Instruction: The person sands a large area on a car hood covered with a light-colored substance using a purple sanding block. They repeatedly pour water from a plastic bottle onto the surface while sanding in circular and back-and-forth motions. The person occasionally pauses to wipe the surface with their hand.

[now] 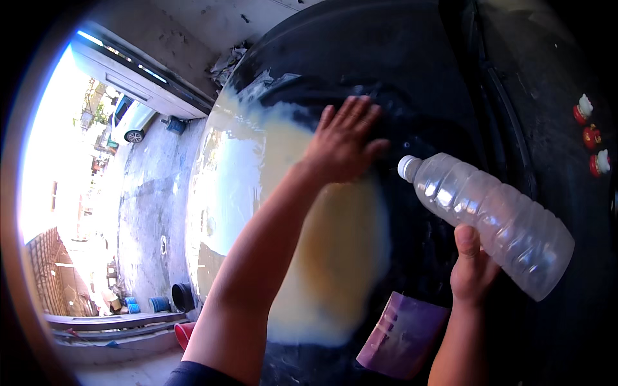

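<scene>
Under my arms lies a dark, wet-looking car hood (393,51) with a large beige patch (344,257) that has a yellower middle. My left hand (347,145) is laid flat at the patch's upper edge, fingers outstretched and holding nothing. On the right, my right hand (474,276) grips a clear ribbed plastic bottle (499,219) around its side. The bottle is tilted, its white cap pointing up and left toward my left hand. How much liquid is in it, I cannot tell. Below the bottle, a curved purple sheet (404,334) rests on the hood.
Along the right runs a wiper (505,122) by the windshield, with several small red-and-white figures (591,136) beyond. Leftward, past the hood's edge, is a concrete floor (151,206) with a black bucket (183,297), blue cans (159,304) and a parked car (132,119).
</scene>
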The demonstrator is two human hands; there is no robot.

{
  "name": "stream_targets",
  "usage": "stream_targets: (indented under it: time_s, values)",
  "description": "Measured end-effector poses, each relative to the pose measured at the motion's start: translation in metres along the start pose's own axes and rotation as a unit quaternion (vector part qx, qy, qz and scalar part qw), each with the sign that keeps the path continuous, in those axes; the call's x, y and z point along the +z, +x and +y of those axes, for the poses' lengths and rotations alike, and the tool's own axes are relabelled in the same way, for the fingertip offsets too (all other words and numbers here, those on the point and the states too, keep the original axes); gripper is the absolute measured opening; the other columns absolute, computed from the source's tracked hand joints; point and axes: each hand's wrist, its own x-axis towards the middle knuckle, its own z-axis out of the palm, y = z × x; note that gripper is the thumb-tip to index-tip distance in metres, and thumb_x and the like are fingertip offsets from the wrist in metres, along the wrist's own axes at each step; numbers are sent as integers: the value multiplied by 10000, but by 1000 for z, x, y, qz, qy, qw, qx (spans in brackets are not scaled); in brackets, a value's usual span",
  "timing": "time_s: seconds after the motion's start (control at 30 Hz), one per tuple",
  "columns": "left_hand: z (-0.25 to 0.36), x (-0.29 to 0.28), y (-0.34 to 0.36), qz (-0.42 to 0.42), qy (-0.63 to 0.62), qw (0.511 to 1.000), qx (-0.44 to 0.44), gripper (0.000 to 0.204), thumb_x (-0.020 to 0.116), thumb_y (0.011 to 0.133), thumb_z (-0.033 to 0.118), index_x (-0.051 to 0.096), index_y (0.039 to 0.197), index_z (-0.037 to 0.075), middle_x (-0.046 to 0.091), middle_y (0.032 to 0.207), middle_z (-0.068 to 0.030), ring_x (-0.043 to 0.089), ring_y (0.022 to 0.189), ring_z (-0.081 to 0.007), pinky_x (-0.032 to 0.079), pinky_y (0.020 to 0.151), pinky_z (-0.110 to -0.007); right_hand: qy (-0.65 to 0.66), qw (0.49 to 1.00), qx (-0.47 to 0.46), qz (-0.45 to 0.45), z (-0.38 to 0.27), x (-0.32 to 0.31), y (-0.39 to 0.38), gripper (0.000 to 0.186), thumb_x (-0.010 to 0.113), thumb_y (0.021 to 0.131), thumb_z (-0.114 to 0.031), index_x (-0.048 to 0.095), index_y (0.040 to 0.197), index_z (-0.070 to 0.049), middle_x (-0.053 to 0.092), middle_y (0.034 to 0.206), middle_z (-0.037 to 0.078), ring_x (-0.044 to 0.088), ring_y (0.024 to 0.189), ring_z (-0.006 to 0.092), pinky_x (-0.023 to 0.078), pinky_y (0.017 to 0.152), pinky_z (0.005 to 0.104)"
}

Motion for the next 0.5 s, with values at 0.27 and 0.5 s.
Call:
stream_targets:
  time_s: [0.27, 0.5]
  values:
    - [76, -19, -84, -95, -22, 984, 151, 697, 455, 954, 505, 250, 1525, 161, 136, 1609, -81, 62, 1492, -262, 36, 1204, -484, 72, 996, 27, 37, 0, 2, 1, 566, 608, 921, -363, 439, 1350, -35, 519, 1260, 152, 515, 1156, 267, 406, 1014, 388]
    - [74, -38, -170, -182, -44, 959, 214, 748, 415, 952, 549, 149, 1547, 182, 83, 1619, -52, 59, 1491, -275, 45, 1202, -488, 140, 989, 47, 19, -6, 0, 2, 521, 565, 905, -324, 485, 1314, -12, 527, 1255, 165, 506, 1183, 269, 388, 1041, 389]
